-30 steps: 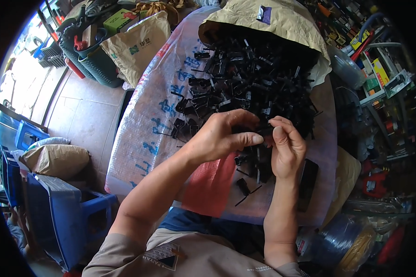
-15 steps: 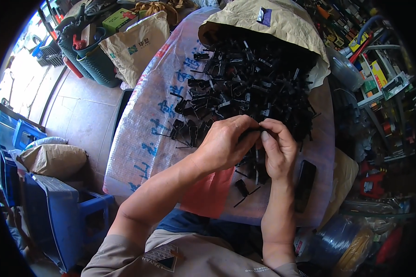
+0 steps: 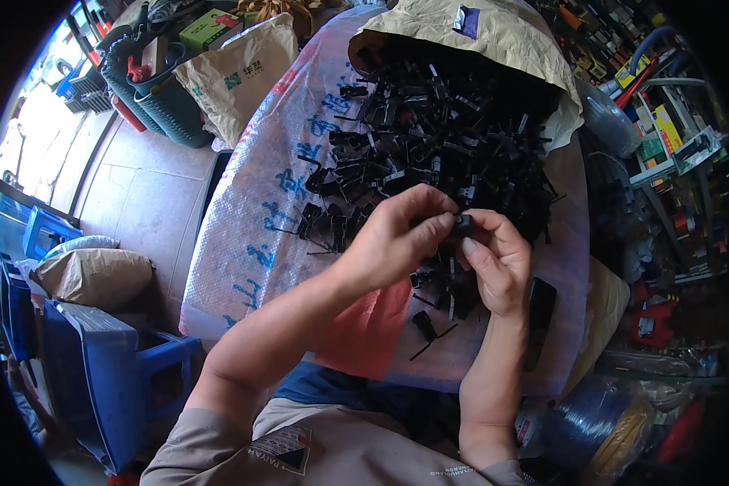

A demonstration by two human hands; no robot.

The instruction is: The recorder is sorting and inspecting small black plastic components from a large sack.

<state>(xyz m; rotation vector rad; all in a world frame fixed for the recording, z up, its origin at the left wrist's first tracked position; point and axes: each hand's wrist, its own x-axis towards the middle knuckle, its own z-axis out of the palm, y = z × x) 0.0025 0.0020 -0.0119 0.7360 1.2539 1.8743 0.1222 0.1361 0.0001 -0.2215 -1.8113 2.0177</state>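
Note:
Between the fingertips of both hands is a small black plastic part (image 3: 462, 226), its exact kind too small to tell. My left hand (image 3: 401, 239) pinches it from the left with thumb and fingers. From the right, my right hand (image 3: 498, 263) grips it, thumb below and index finger curled over. Just beyond the hands lies a heap of black plastic parts (image 3: 417, 150), several with thin pin-like or metal strips sticking out. They spill from an open brown paper bag (image 3: 494, 32). One loose black part with thin prongs (image 3: 425, 326) lies nearer me, below the hands.
A white woven sack (image 3: 227, 275) with blue writing covers the work surface, with a red patch (image 3: 364, 336) in front. A dark phone-like slab (image 3: 540, 320) lies right. Blue plastic stools (image 3: 97, 381) stand left; crowded shelves (image 3: 664, 154) rise on the right.
My hands have drawn slightly apart, the right one shifting right. The black part now shows between the fingertips, where earlier the fingers mostly covered it.

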